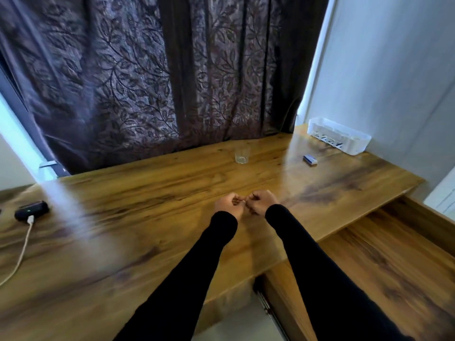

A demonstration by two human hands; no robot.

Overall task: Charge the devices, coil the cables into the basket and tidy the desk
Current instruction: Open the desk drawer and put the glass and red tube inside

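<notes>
Left hand (227,205), right hand (262,202) curled, fingertips meeting mid wooden desk (152,193); anything pinched: cannot tell. Small black device (31,210) on white cable (21,252), likely charging.

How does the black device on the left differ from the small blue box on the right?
The black device is dark, rounded, larger, with a white cable plugged in and a green light on; the blue box is small, flat, rectangular, with no cable. Both lie on the wooden desk, untouched by either hand.

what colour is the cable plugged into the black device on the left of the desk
White, seen in the head view: the cable runs from the black device toward the desk's near edge.
</notes>
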